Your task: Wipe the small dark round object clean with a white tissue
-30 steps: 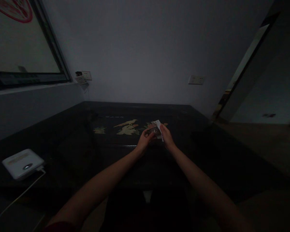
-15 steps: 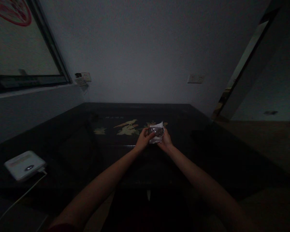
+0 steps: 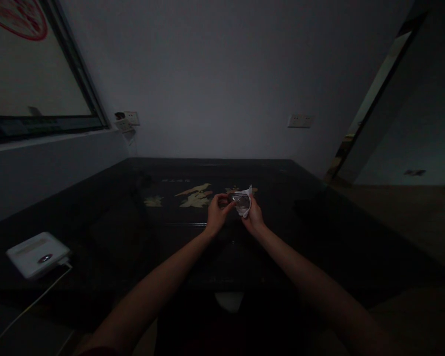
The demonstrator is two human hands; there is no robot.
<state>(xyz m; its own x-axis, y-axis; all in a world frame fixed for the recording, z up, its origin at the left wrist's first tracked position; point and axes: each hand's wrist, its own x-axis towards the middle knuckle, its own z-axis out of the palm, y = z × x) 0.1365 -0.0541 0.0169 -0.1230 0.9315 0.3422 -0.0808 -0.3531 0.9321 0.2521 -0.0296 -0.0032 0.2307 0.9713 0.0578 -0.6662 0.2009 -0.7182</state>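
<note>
Just right of the frame's centre, a little below mid-height, the left hand (image 3: 215, 213) grips the left end of a small, shiny dark object (image 3: 241, 200), thumb on the near face and the fingers curled around the far side. The right hand (image 3: 255, 213) is closed on a crumpled white sheet (image 3: 245, 212), cloth or paper being hard to tell, which wraps the object's right end and lower edge; its fingers are mostly hidden behind. The hands are close together, joined by the object between them. Both forearms rise from the lower corners and converge there, wrists nearly straight.

The object's shiny face is turned up toward the camera. Its visible part seems longer sideways, the long axis running roughly left to right with a slight dip at the right; the sheet hides that end, so its full outline cannot be told.

Beneath the hands spreads a dark table (image 3: 133, 247), with a pale bird-and-flower picture (image 3: 196, 196) just left of the left hand. At lower left of the frame sits a white box (image 3: 37, 252), its cable (image 3: 33, 300) running off to the corner. Behind rises a grey wall (image 3: 207, 79), with a socket plate (image 3: 300, 121) right of centre and a window (image 3: 33, 74) at upper left.
</note>
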